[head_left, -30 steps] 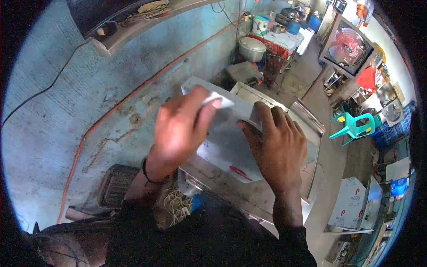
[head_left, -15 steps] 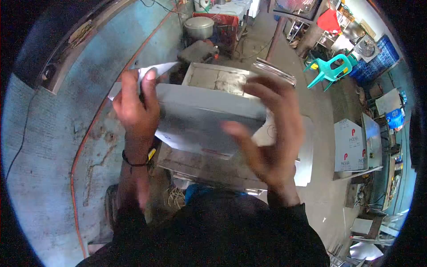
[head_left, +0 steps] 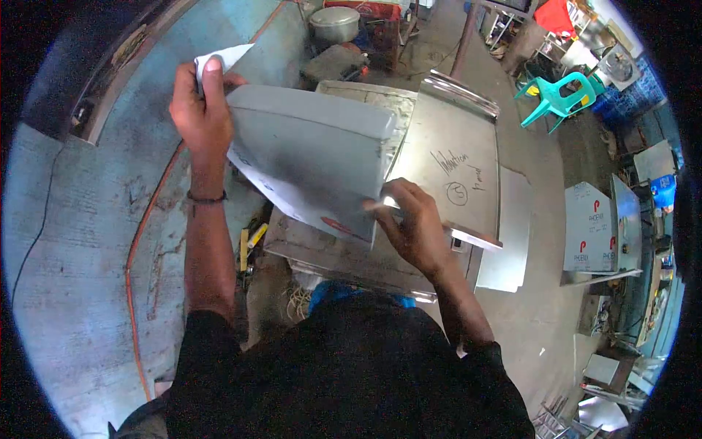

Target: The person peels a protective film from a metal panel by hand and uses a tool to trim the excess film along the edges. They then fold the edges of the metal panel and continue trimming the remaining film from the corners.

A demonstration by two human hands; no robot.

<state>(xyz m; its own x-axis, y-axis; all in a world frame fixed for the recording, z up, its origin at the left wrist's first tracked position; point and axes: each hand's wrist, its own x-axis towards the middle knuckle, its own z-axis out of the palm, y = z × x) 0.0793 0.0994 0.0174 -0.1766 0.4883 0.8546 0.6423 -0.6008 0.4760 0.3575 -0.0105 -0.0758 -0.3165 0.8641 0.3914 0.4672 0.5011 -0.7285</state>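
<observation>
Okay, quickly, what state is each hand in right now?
Left hand: closed, pinching a white piece.
Right hand: curled at the right edge of the grey panel; whether it grips cannot be told.

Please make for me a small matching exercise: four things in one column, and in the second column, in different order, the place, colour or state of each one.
1. Left hand
2. Right hand
3. Plastic chair
4. Flat metal sheet

A. Green, standing on the floor
B. Marked with black handwriting
C. Pinching a white flap
D. At the near right corner of the grey panel

Right pairs: 1-C, 2-D, 3-A, 4-B
</observation>
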